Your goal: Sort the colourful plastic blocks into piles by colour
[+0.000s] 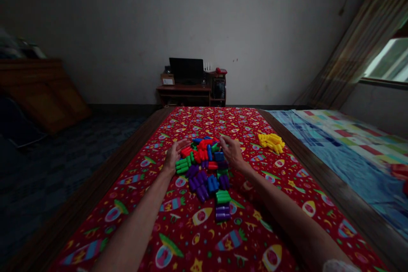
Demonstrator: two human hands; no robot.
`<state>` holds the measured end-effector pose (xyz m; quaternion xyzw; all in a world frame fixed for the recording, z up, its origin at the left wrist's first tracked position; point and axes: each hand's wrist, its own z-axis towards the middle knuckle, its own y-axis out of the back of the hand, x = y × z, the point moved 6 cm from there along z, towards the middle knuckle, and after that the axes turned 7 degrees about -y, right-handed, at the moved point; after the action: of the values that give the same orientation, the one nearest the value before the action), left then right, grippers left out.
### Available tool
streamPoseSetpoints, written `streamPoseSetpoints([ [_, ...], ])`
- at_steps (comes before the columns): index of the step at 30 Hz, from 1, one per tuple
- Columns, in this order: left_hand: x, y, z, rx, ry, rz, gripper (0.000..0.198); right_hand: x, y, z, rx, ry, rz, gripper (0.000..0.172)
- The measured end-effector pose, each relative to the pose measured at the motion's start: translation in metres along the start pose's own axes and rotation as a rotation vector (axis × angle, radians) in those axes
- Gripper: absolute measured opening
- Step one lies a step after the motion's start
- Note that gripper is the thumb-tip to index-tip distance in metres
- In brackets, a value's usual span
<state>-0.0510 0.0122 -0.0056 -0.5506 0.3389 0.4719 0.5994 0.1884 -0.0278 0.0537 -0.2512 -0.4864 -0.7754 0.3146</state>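
My left hand (173, 156) and right hand (231, 151), unclenched, flank mixed-colour pieces (202, 156) mid-frame; likely gathering, next needs even inward pressure.

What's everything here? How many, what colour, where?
Table: one, brown, centre
Patterned cloth: one, red, on table
Mixed pieces: many, red, green, blue, purple, mid-cloth
Yellow pieces: several, yellow, cloth's right
Desk: one, brown, far end
Screen: one, black, on desk
Wall: one, grey, back
Cabinet: one, brown, left
Curtain: one, brownish, right
Window: one, pale, right
Covers: at least two, blue and multicoloured, right
Left hand: one, bare, mixed pieces' left
Right hand: one, bare, mixed pieces' right
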Motion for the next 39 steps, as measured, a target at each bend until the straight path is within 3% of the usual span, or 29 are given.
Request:
streamPoseSetpoints([
  [2,-0.001,-0.001,-0.001,0.02,0.004,0.011,0.041,-0.005,0.002,0.026,0.016,-0.028,-0.142,0.028],
  [6,-0.004,-0.002,-0.002,0.03,-0.021,0.048,0.044,-0.015,-0.028,0.051,0.298,0.004,-0.389,0.031],
  [8,-0.004,-0.002,-0.002,0.037,-0.03,0.069,0.045,-0.019,-0.042,0.051,0.377,0.015,-0.404,0.033],
  [11,-0.004,-0.002,-0.002,0.042,-0.029,0.076,0.045,-0.026,-0.043,0.054,0.37,-0.038,-0.304,0.031],
  [17,-0.001,0.0,-0.002,0.01,-0.01,0.049,0.046,-0.056,0.001,0.071,0.243,-0.182,-0.227,0.026],
  [21,-0.001,0.0,-0.002,0.006,-0.006,0.067,0.046,-0.088,0.039,0.072,0.105,-0.249,-0.373,0.029],
  [25,-0.003,-0.001,-0.003,0.006,-0.012,0.074,0.048,-0.105,0.054,0.066,0.051,-0.298,-0.488,0.029],
  [29,-0.004,-0.001,-0.003,0.019,-0.026,0.08,0.048,-0.071,0.043,0.064,-0.08,-0.157,-0.439,0.039],
  [31,-0.003,-0.001,-0.003,0.021,-0.029,0.088,0.047,-0.041,0.016,0.062,0.028,0.002,-0.338,0.038],
  [35,-0.004,-0.001,-0.003,0.002,-0.041,0.099,0.046,0.011,-0.046,0.042,0.371,0.311,-0.246,0.035],
  [39,-0.005,-0.004,-0.004,0.022,-0.047,0.098,0.045,0.017,-0.064,0.032,0.464,0.296,-0.289,0.032],
])
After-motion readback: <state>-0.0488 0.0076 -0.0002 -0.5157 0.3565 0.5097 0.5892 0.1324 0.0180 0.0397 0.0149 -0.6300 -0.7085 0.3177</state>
